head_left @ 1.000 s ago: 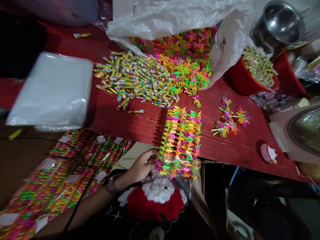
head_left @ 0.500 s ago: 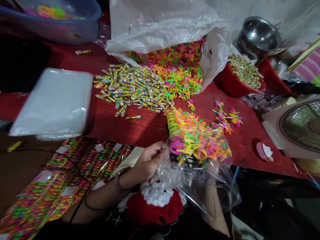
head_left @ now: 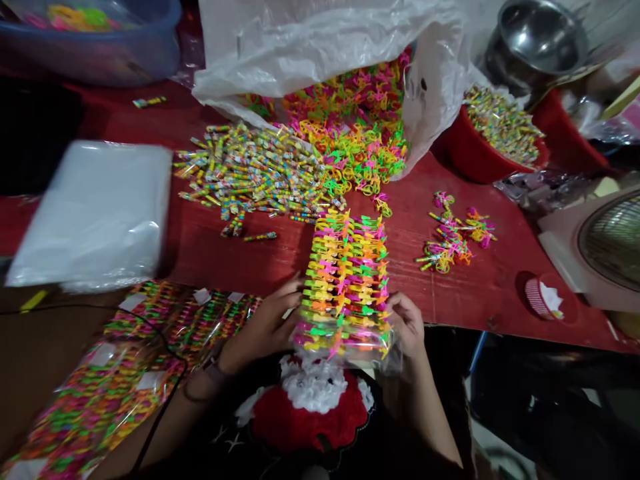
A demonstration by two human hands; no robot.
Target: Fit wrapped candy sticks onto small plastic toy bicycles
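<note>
Rows of bright plastic toys (head_left: 345, 267), in yellow, pink, orange and green, stand packed together at the table's front edge. A clear plastic bag (head_left: 350, 347) covers their near end. At the left side of the bag, my left hand (head_left: 277, 317) has its fingers curled against the edge, the tips partly hidden. My right hand (head_left: 407, 323) pinches the bag's right edge. Beyond the rows lie a heap of wrapped candy tubes (head_left: 265, 170) and a pile of loose plastic toys (head_left: 367, 153), spilling out of a white sack (head_left: 435, 93).
A stack of clear bags (head_left: 93, 213) lies at left, above filled packs (head_left: 130, 373) with white labels. At right are toys with tubes (head_left: 453, 237), a small cup (head_left: 540, 297), a fan (head_left: 613, 240), a red bowl (head_left: 480, 157) and a metal pot (head_left: 543, 40). A blue basin (head_left: 100, 57) stands at back left.
The toy rows tipped over to the right, showing their ring ends, then came back upright. The bag now lies closer around their near end, and my right hand has come to its right edge.
</note>
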